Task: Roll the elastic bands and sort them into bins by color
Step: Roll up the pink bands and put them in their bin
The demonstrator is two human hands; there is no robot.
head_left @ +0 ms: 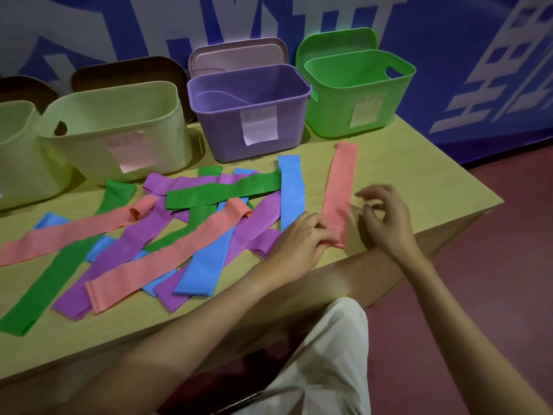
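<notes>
**Near end of a pink band pinched at the table's front edge**

While the heap of bands (167, 232) sprawls across the lower left of the frame, one pink band (339, 193) lies alone right of centre on the table (419, 181). The left hand (299, 244) pinches its near end against the wood. The right hand (386, 220), blurred, hovers just beside it, fingers loosely curled and holding nothing. Behind stand a cream bin (119, 130), purple bin (251, 112) and green bin (359, 91), each with a paper label too washed out to read.
</notes>
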